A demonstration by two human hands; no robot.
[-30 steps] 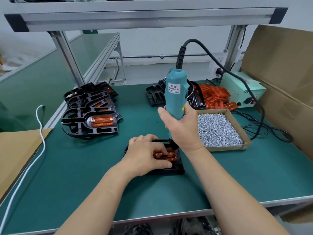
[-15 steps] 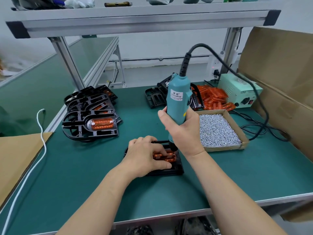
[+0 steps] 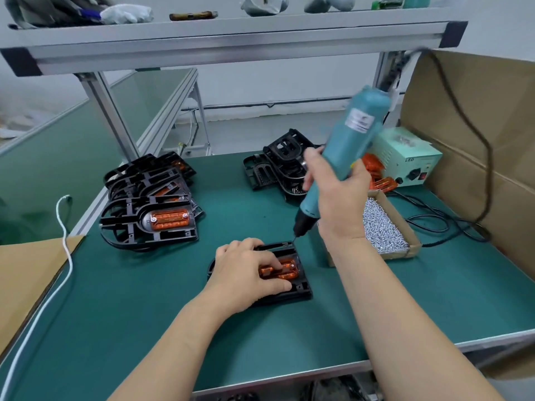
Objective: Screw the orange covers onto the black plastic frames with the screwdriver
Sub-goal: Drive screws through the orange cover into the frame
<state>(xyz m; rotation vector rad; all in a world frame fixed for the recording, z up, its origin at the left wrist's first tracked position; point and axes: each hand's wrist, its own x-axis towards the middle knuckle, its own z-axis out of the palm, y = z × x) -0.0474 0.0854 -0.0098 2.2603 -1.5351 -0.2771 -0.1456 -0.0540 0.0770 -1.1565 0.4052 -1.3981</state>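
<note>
A black plastic frame (image 3: pixel 299 289) lies flat in the middle of the green mat with an orange cover (image 3: pixel 285 272) seated in it. My left hand (image 3: pixel 246 273) rests on the frame, fingertips pressing the cover down. My right hand (image 3: pixel 337 198) grips a teal electric screwdriver (image 3: pixel 344 151), tilted to the upper right. Its bit tip hangs just above the frame's far right corner, apart from the cover. A cardboard tray of silver screws (image 3: pixel 382 227) sits right of that hand, partly hidden by the wrist.
A stack of frames with orange covers (image 3: pixel 150 209) lies at the left. Bare black frames (image 3: pixel 278 169) and loose orange covers (image 3: pixel 376 175) sit at the back, beside a pale green power box (image 3: pixel 405 157). Cardboard sheets flank both sides. A white cord (image 3: pixel 65 241) runs down the left.
My right hand has lifted the screwdriver off the cover and swung it up and to the right, tilting it. The left hand has stayed on the frame.
</note>
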